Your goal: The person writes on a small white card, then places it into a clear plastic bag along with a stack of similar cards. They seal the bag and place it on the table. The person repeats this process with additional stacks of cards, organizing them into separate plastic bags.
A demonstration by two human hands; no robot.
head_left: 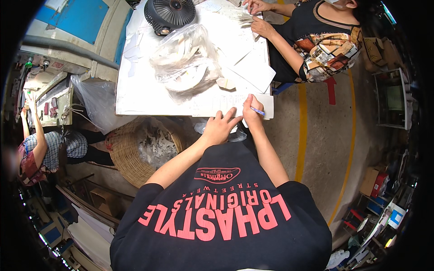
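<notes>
A blue-and-white pen [258,111] is gripped in my right hand [253,115], which rests on white paper [267,100] at the near right corner of the table. My left hand [219,128] lies beside it at the table's front edge, its fingers stretched toward the paper and holding nothing. Faint handwriting shows on the sheet between the hands. Just beyond them sits a small beige piece [225,83]. A clear plastic bag [186,61] of pale cut pieces stands farther back on the white table [135,97].
A black fan [170,14] stands at the table's far side. Loose white sheets [255,74] lie to the right, near a co-worker [312,49] handling thin pieces. Below the table's left is a wicker basket [124,153] of scraps. Another person [54,147] works at far left.
</notes>
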